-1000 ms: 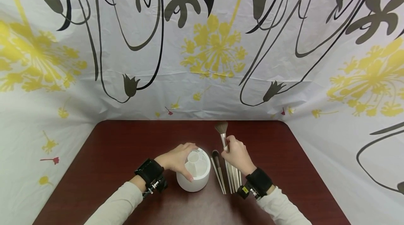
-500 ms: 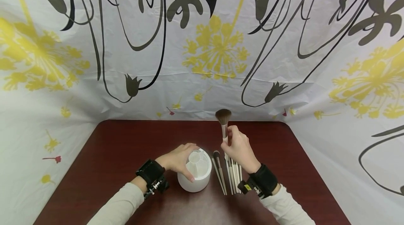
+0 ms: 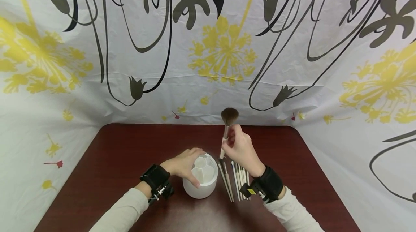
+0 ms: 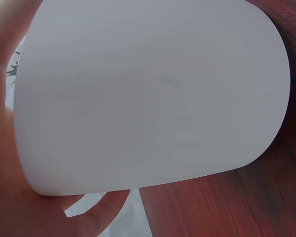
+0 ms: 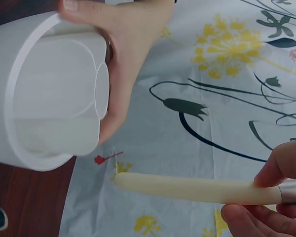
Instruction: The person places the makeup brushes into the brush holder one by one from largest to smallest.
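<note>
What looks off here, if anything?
Only a faint grey mark on the side of the white holder; dirt or shadow, can't tell. Otherwise nothing stands out: holder upright, loose brushes lying roughly side by side, no spill visible.

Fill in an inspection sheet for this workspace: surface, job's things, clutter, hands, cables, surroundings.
Surface: dark red-brown table, with a glare on its near side.
Job's things: white divided holder, upright; slim brushes lying to its right; raised brush, bristles up.
Clutter: nothing seen.
Hands: left hand grips the holder's rim; right hand pinches the raised brush by its handle.
Cables: nothing seen.
Surroundings: patterned white cloth behind and at both sides.
</note>
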`<state>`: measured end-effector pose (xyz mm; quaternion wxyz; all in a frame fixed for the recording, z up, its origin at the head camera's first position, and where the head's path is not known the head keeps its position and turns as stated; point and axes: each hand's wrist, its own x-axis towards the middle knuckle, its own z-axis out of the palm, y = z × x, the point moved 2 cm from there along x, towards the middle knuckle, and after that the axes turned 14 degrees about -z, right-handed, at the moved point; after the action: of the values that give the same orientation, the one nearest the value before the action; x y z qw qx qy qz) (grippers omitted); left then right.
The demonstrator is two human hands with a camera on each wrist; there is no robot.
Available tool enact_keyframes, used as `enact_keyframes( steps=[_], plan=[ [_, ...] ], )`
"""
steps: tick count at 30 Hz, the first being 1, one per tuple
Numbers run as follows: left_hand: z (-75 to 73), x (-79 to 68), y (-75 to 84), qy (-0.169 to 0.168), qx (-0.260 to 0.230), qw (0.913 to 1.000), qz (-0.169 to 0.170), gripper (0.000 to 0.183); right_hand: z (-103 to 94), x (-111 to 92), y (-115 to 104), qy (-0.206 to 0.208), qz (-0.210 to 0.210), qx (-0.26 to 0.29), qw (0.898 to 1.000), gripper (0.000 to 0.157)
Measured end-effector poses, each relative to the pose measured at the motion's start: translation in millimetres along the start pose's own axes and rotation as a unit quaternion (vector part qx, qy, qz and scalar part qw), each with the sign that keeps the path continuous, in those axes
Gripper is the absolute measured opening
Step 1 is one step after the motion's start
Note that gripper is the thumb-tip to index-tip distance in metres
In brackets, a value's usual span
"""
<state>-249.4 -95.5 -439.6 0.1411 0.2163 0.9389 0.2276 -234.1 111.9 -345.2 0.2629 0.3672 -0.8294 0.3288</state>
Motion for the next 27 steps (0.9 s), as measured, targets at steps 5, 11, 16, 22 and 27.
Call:
enact_keyframes(
  steps=[5,11,16,22,27],
  plan=[
    [-0.3,-0.4,0.6,0.008,0.002,0.9999,0.013,0.104,6.8,3.2,-5.1,0.001,-0.022,0.008,1.000,0.037],
    [-1.7,-0.8,1.4,-0.002,-0.002,1.0000,0.007,0.104,14.0,8.3,-11.2,-0.007,-0.058,0.022,0.998,0.039],
    [-1.3,-0.3,1.3,-0.011,0.002,0.9999,-0.004,0.105,23.4,5.3,-10.6,-0.031,-0.080,0.042,0.995,0.041],
    [1.3,1.2,0.0,-0.019,0.000,0.9997,-0.012,0.105,33.3,-2.9,-5.4,-0.051,-0.103,0.044,0.992,0.044],
    [0.1,0.1,0.0,-0.024,-0.011,0.9996,-0.014,0.106,38.6,-8.2,-1.5,-0.060,-0.097,0.047,0.992,0.046]
  ],
)
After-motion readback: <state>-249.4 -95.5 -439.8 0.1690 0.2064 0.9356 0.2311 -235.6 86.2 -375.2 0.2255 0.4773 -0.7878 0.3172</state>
